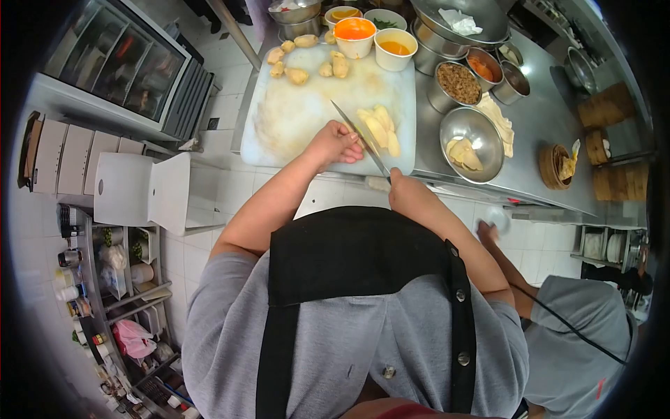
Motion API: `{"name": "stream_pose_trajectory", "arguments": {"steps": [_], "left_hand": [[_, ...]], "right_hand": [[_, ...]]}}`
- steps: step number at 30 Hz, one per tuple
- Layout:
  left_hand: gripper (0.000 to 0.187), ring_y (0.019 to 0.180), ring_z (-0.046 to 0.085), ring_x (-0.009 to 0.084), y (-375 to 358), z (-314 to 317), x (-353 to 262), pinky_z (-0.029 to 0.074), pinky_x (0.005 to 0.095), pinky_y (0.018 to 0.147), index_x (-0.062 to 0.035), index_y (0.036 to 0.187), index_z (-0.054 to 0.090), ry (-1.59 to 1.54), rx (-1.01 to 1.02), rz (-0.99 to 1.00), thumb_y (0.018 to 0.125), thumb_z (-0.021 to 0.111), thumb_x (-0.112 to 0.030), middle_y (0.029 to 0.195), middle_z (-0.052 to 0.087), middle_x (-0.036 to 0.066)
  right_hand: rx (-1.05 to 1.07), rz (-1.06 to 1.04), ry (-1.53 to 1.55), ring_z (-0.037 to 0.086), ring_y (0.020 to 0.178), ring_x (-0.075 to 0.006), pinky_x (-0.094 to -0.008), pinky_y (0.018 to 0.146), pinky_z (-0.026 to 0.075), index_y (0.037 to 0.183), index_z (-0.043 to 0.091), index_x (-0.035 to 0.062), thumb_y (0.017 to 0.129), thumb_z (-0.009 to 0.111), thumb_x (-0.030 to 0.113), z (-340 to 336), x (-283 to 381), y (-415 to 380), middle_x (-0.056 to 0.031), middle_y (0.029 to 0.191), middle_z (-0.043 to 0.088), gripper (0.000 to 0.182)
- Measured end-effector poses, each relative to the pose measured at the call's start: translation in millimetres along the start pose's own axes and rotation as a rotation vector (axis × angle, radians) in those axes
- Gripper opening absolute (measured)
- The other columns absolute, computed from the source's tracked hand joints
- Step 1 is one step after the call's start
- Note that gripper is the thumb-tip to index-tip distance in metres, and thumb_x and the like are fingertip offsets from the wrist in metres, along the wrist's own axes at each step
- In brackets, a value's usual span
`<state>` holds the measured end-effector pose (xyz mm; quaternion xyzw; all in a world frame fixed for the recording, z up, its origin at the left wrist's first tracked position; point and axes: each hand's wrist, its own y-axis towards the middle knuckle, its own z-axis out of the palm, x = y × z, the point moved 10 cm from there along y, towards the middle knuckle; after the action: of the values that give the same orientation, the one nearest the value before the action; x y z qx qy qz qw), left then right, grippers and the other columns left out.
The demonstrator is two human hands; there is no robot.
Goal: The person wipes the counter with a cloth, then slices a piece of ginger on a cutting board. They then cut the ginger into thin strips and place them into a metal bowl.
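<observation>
My right hand (410,191) is wrapped round the handle of a kitchen knife (364,138) at the near edge of the white cutting board (279,143). Its long blade points away and to the left across the board. Close to the left of the blade, my left hand (338,146) has its fingers curled together. What they hold, if anything, is hidden. Pale yellow peeled slices, perhaps ginger (380,129), lie just right of the blade. Several knobbly unpeeled ginger-like pieces (296,75) lie toward the far end of the board.
A steel bowl (481,122) with pale slices stands right of the board. Tubs of orange liquid (354,38) sit on its far edge. Behind are a pot of brown mince (458,82) and stacked steel bowls. A co-worker (579,335) is at my right. A white chair (143,188) stands left.
</observation>
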<state>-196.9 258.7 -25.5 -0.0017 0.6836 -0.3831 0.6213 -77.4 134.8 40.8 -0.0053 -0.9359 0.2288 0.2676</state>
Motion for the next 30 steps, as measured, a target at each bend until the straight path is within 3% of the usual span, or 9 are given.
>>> {"name": "stream_pose_trajectory", "arguments": {"steps": [14,17,21,26,29,30], "left_hand": [[0.028,0.078,0.069,0.0216,-1.1,-0.4,-0.4,0.058,0.0304,0.066,-0.0018,0.106,0.037,-0.009,-0.011,0.028,0.096,0.058,-0.017,0.09,0.064,0.015],[0.031,0.076,0.069,0.022,-2.1,-1.7,-1.7,0.058,0.0308,0.065,-0.0006,0.107,0.036,0.003,-0.058,0.028,0.095,0.06,-0.016,0.088,0.064,0.015],[0.035,0.074,0.069,0.0223,-5.9,-2.7,-4.7,0.058,0.0311,0.063,0.0009,0.109,0.034,0.016,-0.109,0.035,0.094,0.061,-0.016,0.086,0.064,0.016],[0.04,0.067,0.065,0.0215,-11.3,-8.7,-12.6,0.056,0.0336,0.061,0.0008,0.109,0.036,0.217,-0.207,0.055,0.088,0.066,-0.014,0.081,0.062,0.013],[0.033,0.07,0.063,0.0261,-20.0,-28.9,-42.0,0.051,0.037,0.062,-0.0018,0.101,0.042,0.612,-0.472,0.504,0.082,0.068,-0.01,0.089,0.062,0.017],[0.032,0.078,0.06,0.028,-32.9,-25.2,-57.5,0.049,0.0395,0.07,-0.0029,0.099,0.045,0.71,-0.527,0.662,0.08,0.07,-0.01,0.096,0.061,0.017]], "right_hand": [[-0.148,-0.027,-0.013,0.064,0.083,-0.044,-0.0508,0.072,0.05,0.098,0.049,-0.0042,0.086,0.044,0.002,-1.6,2.1,32.1,-0.0289,0.084,0.063,0.014],[0.129,0.162,0.329,0.064,0.083,-0.0444,-0.0506,0.073,0.05,0.097,0.049,-0.0047,0.087,0.047,0.008,-5.2,-12.5,24.5,-0.0281,0.085,0.064,0.016],[-0.189,0.004,0.04,0.064,0.08,-0.042,-0.0517,0.074,0.05,0.102,0.052,-0.0032,0.086,0.05,0.013,-20.9,-23.0,36.6,-0.0275,0.087,0.065,0.023],[-0.237,0.028,-0.018,0.065,0.085,-0.0396,-0.0507,0.075,0.05,0.105,0.051,-0.0022,0.087,0.049,0.016,-34.3,-11.5,16.7,-0.0248,0.089,0.066,0.026],[-0.299,0.033,-0.022,0.065,0.086,-0.0382,-0.0495,0.075,0.051,0.108,0.051,-0.0007,0.087,0.05,0.017,-38.9,-2.0,5.5,-0.0232,0.091,0.066,0.028],[-0.337,0.041,-0.023,0.065,0.087,-0.0378,-0.0491,0.075,0.051,0.108,0.051,-0.0001,0.087,0.051,0.018,-42.4,-3.5,0.6,-0.0228,0.092,0.066,0.028]]}}
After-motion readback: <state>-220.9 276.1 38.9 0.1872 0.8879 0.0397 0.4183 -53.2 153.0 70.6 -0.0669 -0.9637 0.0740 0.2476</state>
